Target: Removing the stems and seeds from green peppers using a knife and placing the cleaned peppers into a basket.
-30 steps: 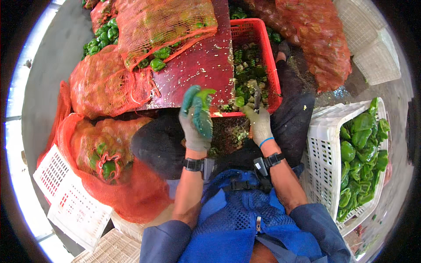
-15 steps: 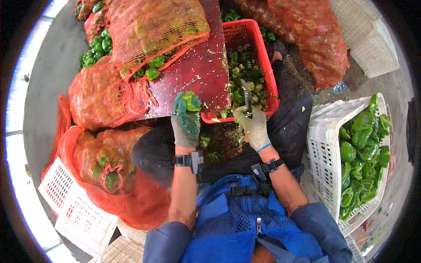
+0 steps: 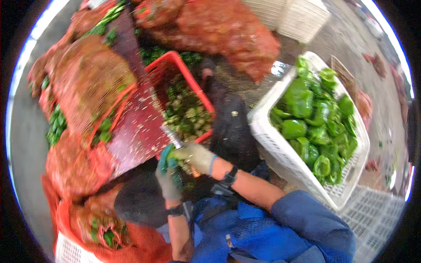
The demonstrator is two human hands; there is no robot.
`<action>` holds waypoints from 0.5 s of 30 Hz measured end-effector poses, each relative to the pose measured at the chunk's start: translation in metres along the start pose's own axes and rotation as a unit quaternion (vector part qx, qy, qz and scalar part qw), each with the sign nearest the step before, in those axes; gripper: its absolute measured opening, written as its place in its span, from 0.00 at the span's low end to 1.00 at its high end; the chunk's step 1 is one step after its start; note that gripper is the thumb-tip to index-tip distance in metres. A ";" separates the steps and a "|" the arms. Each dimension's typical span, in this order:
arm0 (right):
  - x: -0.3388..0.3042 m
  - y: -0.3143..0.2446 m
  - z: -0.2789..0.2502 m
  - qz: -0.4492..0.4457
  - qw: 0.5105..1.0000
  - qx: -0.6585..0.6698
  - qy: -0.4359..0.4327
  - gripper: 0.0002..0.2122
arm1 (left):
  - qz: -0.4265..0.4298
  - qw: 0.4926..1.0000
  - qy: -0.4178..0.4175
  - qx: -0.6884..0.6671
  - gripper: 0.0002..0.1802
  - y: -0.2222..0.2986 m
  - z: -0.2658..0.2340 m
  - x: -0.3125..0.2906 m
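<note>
My right hand (image 3: 198,158), in a pale glove, is closed around a knife; its metal blade (image 3: 172,136) points up and to the left. Right up against it, my left hand (image 3: 169,173) wears a grey glove with green-coated fingers, which are curled. Between the two hands shows a bit of a green bell pepper (image 3: 179,153), held by the left; most of it is covered and motion-blurred. Just beyond the hands stands a red plastic basket (image 3: 193,81) with pepper cores and green scraps in it.
A white crate (image 3: 274,140) full of green bell peppers (image 3: 318,136) stands at my right. Seeds are scattered over a dark red board (image 3: 142,127) on the left. Orange mesh sacks (image 3: 94,79) of peppers lie around it, and another big sack (image 3: 228,33) lies at the back.
The view has swung to the right, bringing the white crate closer to the middle. My hands, apart before, have come together, with the knife now over the left hand.
</note>
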State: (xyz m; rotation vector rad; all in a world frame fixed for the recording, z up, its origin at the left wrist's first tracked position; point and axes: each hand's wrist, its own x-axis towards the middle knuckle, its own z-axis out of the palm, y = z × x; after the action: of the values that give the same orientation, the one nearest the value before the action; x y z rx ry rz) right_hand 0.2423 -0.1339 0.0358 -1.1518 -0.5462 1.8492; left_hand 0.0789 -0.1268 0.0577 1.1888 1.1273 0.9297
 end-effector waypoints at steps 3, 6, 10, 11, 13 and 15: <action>-0.026 -0.041 0.010 -0.011 0.998 -0.054 0.039 0.18 | 0.002 1.000 0.000 -0.020 0.26 0.013 0.010 -0.002; -0.006 -0.018 0.015 -0.128 0.977 -0.140 0.098 0.15 | 0.011 0.998 0.059 0.002 0.21 -0.012 -0.007 0.008; 0.049 0.053 -0.030 -0.282 0.884 -0.310 0.210 0.23 | 0.031 0.988 0.110 -0.101 0.24 -0.010 -0.009 0.025; 0.062 0.075 -0.058 -0.278 0.879 -0.301 0.243 0.25 | 0.051 0.993 0.069 -0.083 0.27 0.000 0.003 0.035; 0.064 0.081 -0.061 -0.235 0.900 -0.295 0.220 0.26 | 0.127 0.990 0.057 0.013 0.28 0.032 0.027 0.034; 0.062 0.083 -0.068 -0.196 0.896 -0.330 0.222 0.16 | 0.126 0.992 0.013 -0.011 0.30 0.073 0.080 0.034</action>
State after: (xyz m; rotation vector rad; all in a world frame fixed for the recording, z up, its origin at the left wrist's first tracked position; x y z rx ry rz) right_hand 0.2531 -0.1308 -0.0876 -1.6954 -1.0880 1.0120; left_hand 0.1662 -0.1000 0.1255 1.3246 1.0007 1.1491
